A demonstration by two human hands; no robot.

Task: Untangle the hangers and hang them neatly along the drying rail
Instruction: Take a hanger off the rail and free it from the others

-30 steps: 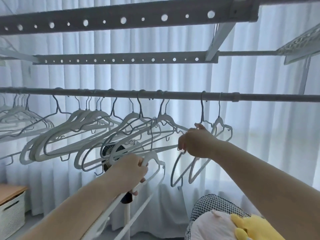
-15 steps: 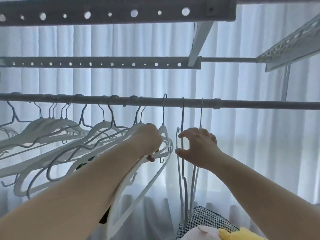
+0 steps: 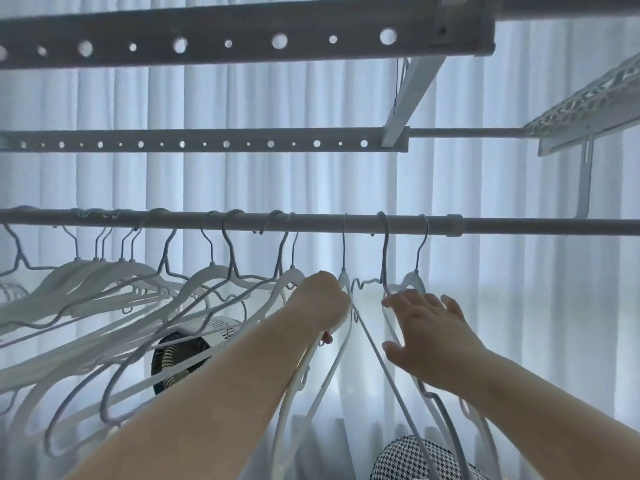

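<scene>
The left hand (image 3: 322, 301) was curled round the shoulder of a white hanger (image 3: 343, 276), gripping it just under the neck, so that the hook rose straight above the knuckles and sat over the drying rail (image 3: 519, 226). From the grip the hanger's long axis ran downward and toward the camera, along the forearm to the lower left; its frame showed almost edge-on rather than flat. Just to the right hung a grey wire hanger (image 3: 383, 258) and beside it a second white hanger (image 3: 412, 279), both hooked on the same rail with their bodies sloping down toward the lower right. The right hand (image 3: 427, 327) lay in front of these two with fingers straight and spread, thumb held apart, clasping nothing – its fingertips reached the wire hanger's shoulder, though contact could not be made out. Left of the gripped hanger a crowded bunch of hangers (image 3: 145, 289) – white ones and grey wire ones – hung overlapped and slanted toward the lower left. Behind them stood a fan (image 3: 180, 355), and a pale curtain (image 3: 242, 181) filled the background.
</scene>
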